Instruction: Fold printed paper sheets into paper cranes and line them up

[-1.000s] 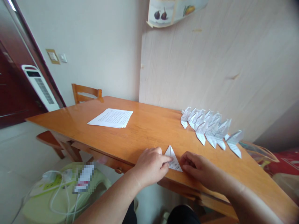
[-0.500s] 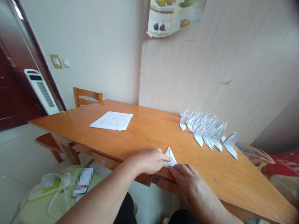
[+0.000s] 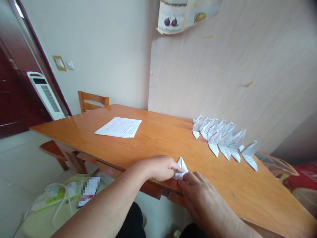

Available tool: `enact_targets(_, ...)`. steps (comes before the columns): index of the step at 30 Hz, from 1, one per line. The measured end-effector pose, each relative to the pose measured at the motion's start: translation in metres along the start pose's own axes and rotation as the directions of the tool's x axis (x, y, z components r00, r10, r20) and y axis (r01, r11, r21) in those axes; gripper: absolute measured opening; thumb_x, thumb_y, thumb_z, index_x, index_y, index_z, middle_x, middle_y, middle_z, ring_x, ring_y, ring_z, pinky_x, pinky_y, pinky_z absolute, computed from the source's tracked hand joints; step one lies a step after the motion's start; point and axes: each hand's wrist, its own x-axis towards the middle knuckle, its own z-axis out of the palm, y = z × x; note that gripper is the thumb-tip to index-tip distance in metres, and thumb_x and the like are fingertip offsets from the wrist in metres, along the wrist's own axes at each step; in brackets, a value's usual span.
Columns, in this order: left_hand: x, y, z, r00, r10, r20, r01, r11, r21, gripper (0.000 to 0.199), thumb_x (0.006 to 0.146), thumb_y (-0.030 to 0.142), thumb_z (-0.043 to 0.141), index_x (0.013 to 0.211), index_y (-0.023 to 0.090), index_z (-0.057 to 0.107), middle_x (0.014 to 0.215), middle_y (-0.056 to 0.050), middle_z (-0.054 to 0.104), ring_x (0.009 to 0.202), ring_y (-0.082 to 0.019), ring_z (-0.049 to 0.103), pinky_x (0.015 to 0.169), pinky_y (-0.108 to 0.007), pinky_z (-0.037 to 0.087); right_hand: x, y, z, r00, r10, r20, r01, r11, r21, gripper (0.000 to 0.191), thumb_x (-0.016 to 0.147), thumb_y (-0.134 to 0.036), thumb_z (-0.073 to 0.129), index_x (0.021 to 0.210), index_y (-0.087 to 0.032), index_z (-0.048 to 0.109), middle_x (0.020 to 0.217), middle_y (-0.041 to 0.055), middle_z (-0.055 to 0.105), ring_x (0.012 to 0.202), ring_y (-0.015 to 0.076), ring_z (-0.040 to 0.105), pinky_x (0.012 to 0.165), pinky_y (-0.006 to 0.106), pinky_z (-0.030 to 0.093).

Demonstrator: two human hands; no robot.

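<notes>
A small piece of folded white paper (image 3: 181,163) lies at the table's near edge, its pointed tip facing away from me. My left hand (image 3: 161,168) is closed, with a finger pressing down on the paper from the left. At the lower right edge of the paper, the fingers of my right hand (image 3: 201,191) are bent and hold it; the thumb is partly hidden. Both hands cover much of the lower part of the paper. Several folded printed-paper figures (image 3: 225,140) stand in rows at the right back of the table.
A stack of printed sheets (image 3: 119,127) lies on the left of the wooden table (image 3: 158,132). Beyond the table stands a wooden chair (image 3: 93,98). Below left, a pale green stool (image 3: 37,221) bears a power strip (image 3: 49,200) with cables. Red bags (image 3: 305,178) are at the far right.
The camera view has shifted slightly. My right fingers have moved a little up along the paper's right edge, while the left finger stays pressed on it.
</notes>
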Motion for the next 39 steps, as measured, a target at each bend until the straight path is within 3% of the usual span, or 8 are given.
enact_targets(3,0.001,0.001,-0.002,1.000,-0.019,0.012,0.019,1.000,0.006,0.052,0.084,0.015,0.050,0.129,0.037,0.065,0.115,0.000,0.074,0.093,-0.018,0.068,0.076,-0.025,0.047,0.001,0.000,-0.003,1.000,-0.014,0.022,0.013,0.999,0.045,0.017,0.089,-0.012,0.053,0.095,-0.021,0.066,0.097,0.0088,0.064,0.085,0.0233,0.059,0.075,0.039,0.053)
enact_targets(10,0.001,0.007,-0.012,0.995,-0.079,0.058,0.077,0.997,0.030,0.051,0.082,0.020,0.054,0.126,0.043,0.066,0.118,0.002,0.073,0.084,-0.018,0.067,0.066,-0.024,0.044,-0.002,0.001,-0.008,0.992,-0.123,0.007,0.123,0.992,0.024,0.026,0.095,-0.018,0.050,0.116,-0.024,0.062,0.109,0.0094,0.065,0.094,0.0251,0.060,0.078,0.038,0.054)
enact_targets(14,0.002,0.007,-0.016,0.994,-0.065,0.085,0.061,0.997,0.046,0.054,0.081,0.019,0.055,0.128,0.043,0.064,0.110,0.003,0.075,0.076,-0.015,0.064,0.063,-0.022,0.041,0.002,-0.001,-0.007,0.995,-0.088,0.039,0.088,0.996,-0.011,0.028,0.093,-0.019,0.052,0.120,-0.023,0.062,0.107,0.0108,0.064,0.091,0.0265,0.060,0.075,0.042,0.056)
enact_targets(19,0.002,0.005,-0.015,0.995,-0.047,0.084,0.044,0.998,0.043,0.055,0.080,0.018,0.056,0.128,0.046,0.063,0.103,0.004,0.077,0.071,-0.014,0.063,0.060,-0.022,0.038,0.006,-0.003,-0.004,0.997,-0.054,0.063,0.052,0.998,0.022,0.017,0.091,-0.017,0.053,0.101,-0.023,0.066,0.101,0.0093,0.063,0.091,0.0273,0.060,0.077,0.045,0.057)
enact_targets(28,0.000,0.008,-0.018,0.996,-0.062,0.069,0.058,0.997,0.056,0.049,0.082,0.024,0.055,0.126,0.044,0.065,0.105,0.002,0.076,0.070,-0.014,0.062,0.060,-0.023,0.038,0.000,-0.004,-0.008,0.994,-0.099,0.045,0.096,0.993,0.064,0.035,0.091,-0.019,0.058,0.126,-0.023,0.058,0.111,0.0110,0.064,0.096,0.0270,0.062,0.080,0.043,0.059)
enact_targets(32,-0.001,0.007,-0.017,0.997,-0.048,0.058,0.046,0.998,0.039,0.049,0.082,0.024,0.055,0.124,0.045,0.066,0.112,0.002,0.075,0.072,-0.014,0.063,0.058,-0.022,0.038,0.002,-0.002,-0.006,0.993,-0.098,0.062,0.095,0.994,0.053,0.035,0.091,-0.021,0.058,0.126,-0.026,0.058,0.114,0.0116,0.062,0.099,0.0293,0.061,0.079,0.046,0.059)
enact_targets(39,0.000,0.006,-0.016,0.998,-0.032,0.050,0.028,0.997,0.072,0.055,0.079,0.018,0.054,0.123,0.051,0.065,0.104,0.003,0.076,0.068,-0.015,0.063,0.058,-0.024,0.036,0.008,0.001,-0.008,0.994,-0.089,0.070,0.082,0.992,0.098,0.037,0.089,-0.022,0.059,0.126,-0.026,0.059,0.117,0.0112,0.062,0.104,0.0306,0.059,0.084,0.047,0.058)
